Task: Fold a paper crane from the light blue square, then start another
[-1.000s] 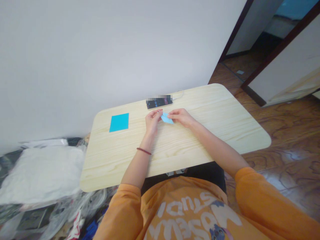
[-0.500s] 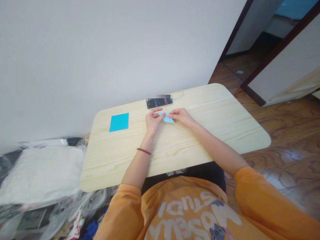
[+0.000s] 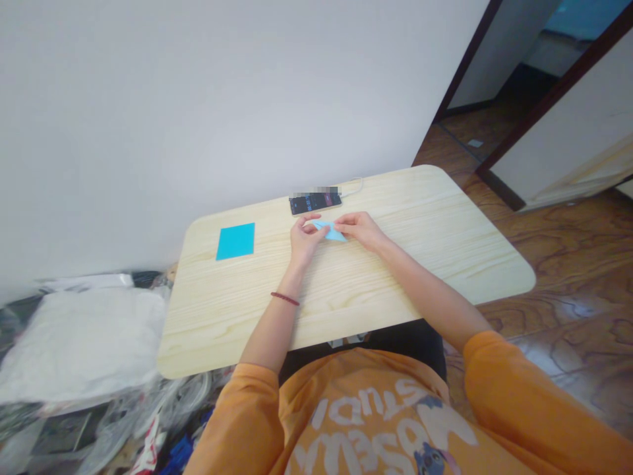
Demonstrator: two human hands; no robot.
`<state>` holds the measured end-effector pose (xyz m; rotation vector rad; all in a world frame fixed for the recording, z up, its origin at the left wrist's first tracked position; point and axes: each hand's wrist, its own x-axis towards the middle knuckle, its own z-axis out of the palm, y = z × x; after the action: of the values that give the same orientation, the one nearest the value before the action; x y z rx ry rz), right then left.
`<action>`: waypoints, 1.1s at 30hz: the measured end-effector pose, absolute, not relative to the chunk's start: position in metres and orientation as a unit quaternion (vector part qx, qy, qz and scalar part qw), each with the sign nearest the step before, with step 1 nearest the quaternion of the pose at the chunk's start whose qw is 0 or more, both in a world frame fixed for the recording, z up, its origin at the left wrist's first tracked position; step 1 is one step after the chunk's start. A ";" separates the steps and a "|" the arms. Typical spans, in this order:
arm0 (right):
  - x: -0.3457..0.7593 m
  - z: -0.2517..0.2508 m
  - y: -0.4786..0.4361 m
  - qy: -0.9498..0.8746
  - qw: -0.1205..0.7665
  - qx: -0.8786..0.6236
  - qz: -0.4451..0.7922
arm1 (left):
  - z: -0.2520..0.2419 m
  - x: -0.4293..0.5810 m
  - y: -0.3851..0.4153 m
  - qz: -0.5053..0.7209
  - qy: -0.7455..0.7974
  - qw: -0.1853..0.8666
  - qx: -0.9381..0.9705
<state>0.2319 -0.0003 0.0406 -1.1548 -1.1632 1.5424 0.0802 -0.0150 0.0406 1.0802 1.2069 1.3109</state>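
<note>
A small folded piece of light blue paper (image 3: 335,233) is between my hands, over the middle of the table (image 3: 386,277). My left hand (image 3: 305,239) grips its left part, thumb on top and index finger reaching along behind. At the paper's upper right, my right hand (image 3: 360,229) pinches it between thumb and fingers. Fingers cover parts of the paper, so its full folded shape is hidden. To the left lies a flat square of brighter blue paper (image 3: 236,241), apart from both hands.
Just behind my hands lies a phone (image 3: 316,200) with a white cable (image 3: 355,188) running from its right end. A white wall (image 3: 222,99) borders the table's back edge. At the left, a white bag (image 3: 84,343) and plastic-wrapped items are piled up. Wooden floor (image 3: 568,310) shows at the right.
My right hand has shifted very slightly up and to the right at the paper's edge. The left hand keeps its grip, and the folded paper's lower right tip has risen a little.
</note>
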 end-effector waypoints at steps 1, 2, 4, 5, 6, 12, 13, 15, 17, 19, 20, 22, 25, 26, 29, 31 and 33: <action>0.232 0.041 -0.001 -0.467 0.433 -0.467 0.614 | 0.040 0.081 -0.015 0.540 0.502 0.505 0.448; 0.232 0.042 -0.001 -0.468 0.435 -0.469 0.609 | 0.040 0.081 -0.015 0.539 0.505 0.504 0.448; 0.231 0.044 -0.002 -0.469 0.445 -0.473 0.599 | 0.039 0.081 -0.015 0.542 0.510 0.500 0.443; 0.231 0.045 -0.003 -0.468 0.451 -0.474 0.595 | 0.039 0.082 -0.015 0.544 0.512 0.498 0.440; 0.231 0.045 -0.003 -0.466 0.456 -0.473 0.593 | 0.039 0.082 -0.014 0.547 0.513 0.498 0.436; 0.231 0.044 -0.001 -0.444 0.462 -0.467 0.610 | 0.039 0.083 -0.012 0.562 0.505 0.516 0.404; 0.231 0.044 -0.001 -0.440 0.460 -0.466 0.614 | 0.039 0.083 -0.012 0.565 0.502 0.521 0.398; 0.232 0.044 0.000 -0.437 0.457 -0.461 0.622 | 0.039 0.083 -0.012 0.570 0.497 0.526 0.390; 0.233 0.043 0.000 -0.437 0.458 -0.456 0.626 | 0.038 0.083 -0.011 0.574 0.493 0.526 0.389; 0.233 0.044 0.000 -0.440 0.463 -0.458 0.618 | 0.038 0.083 -0.011 0.577 0.491 0.520 0.395; 0.233 0.044 0.000 -0.445 0.466 -0.463 0.609 | 0.037 0.082 -0.011 0.578 0.492 0.513 0.402; 0.233 0.044 -0.001 -0.459 0.472 -0.481 0.579 | 0.036 0.082 -0.011 0.572 0.499 0.495 0.423; 0.234 0.045 -0.002 -0.490 0.472 -0.500 0.535 | 0.034 0.079 -0.010 0.549 0.509 0.470 0.468; 0.234 0.046 -0.002 -0.501 0.470 -0.499 0.528 | 0.032 0.079 -0.009 0.541 0.509 0.464 0.483; 0.234 0.047 -0.003 -0.525 0.463 -0.484 0.525 | 0.031 0.076 -0.008 0.523 0.507 0.454 0.513; 0.235 0.047 -0.002 -0.530 0.461 -0.476 0.530 | 0.032 0.075 -0.008 0.517 0.504 0.465 0.513; 0.237 0.048 -0.001 -0.527 0.459 -0.477 0.533 | 0.034 0.073 -0.008 0.510 0.500 0.487 0.503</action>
<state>0.2365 -0.0008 0.0475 -1.1745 -1.2972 1.3131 0.0730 -0.0077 0.0345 1.2231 1.2160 1.2409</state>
